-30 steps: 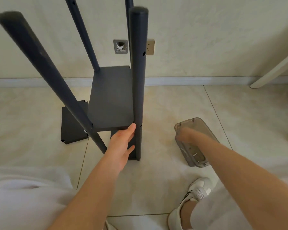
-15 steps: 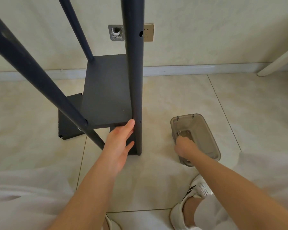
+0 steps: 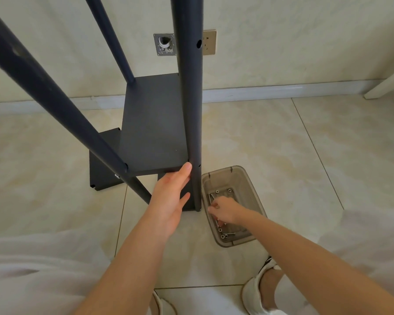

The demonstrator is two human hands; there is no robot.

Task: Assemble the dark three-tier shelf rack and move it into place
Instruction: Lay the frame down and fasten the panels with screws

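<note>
The dark rack stands on the tiled floor with one shelf (image 3: 152, 128) fitted low between its poles. The near right pole (image 3: 188, 98) rises straight up the frame, and the near left pole (image 3: 43, 87) slants to the upper left. My left hand (image 3: 168, 196) rests with straight fingers against the shelf's front edge, right beside the near right pole. My right hand (image 3: 223, 212) reaches into a clear grey box (image 3: 255, 192) of loose screws (image 3: 224, 236), its fingers curled down. What the fingertips hold is hidden.
A loose dark shelf panel (image 3: 102, 169) lies flat on the floor under the rack. The wall behind carries a socket (image 3: 208, 42) and a pipe plate (image 3: 165, 44). A white furniture leg (image 3: 387, 83) stands at the far right. My shoe (image 3: 257, 289) is near the box.
The view has dropped closer to the rack. My right hand has stayed in the box, shifting toward its left side among the screws. My left hand has kept its place at the shelf edge.
</note>
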